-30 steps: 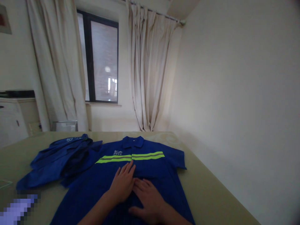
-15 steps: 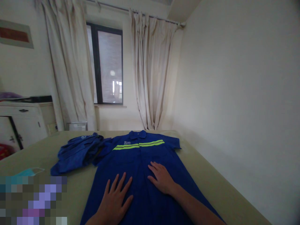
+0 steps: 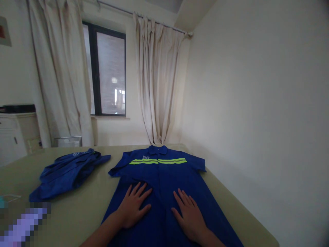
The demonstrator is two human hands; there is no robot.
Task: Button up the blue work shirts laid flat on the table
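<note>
A blue short-sleeved garment (image 3: pixel 160 175) with a collar and yellow-green chest stripes lies spread out, collar at the far end. On its left part rests my left hand (image 3: pixel 135 206), palm down with fingers spread. My right hand (image 3: pixel 189 214) lies flat on the right part, its fingers also apart. Neither hand grips the cloth. Left of the spread garment is a second blue garment (image 3: pixel 69 173), crumpled in a heap, with a gap between the two.
Both garments lie on a pale green surface (image 3: pixel 95 209). A mask (image 3: pixel 2 201) and a pixelated patch are at the lower left. Beyond stand a white cabinet (image 3: pixel 15 133), curtains (image 3: pixel 160 82) and a window (image 3: pixel 111 72); a wall (image 3: pixel 257 103) rises on the right.
The view has turned right. My left hand has moved up the garment and my right hand slightly down it. The garment's left sleeve now lies apart from the crumpled garment.
</note>
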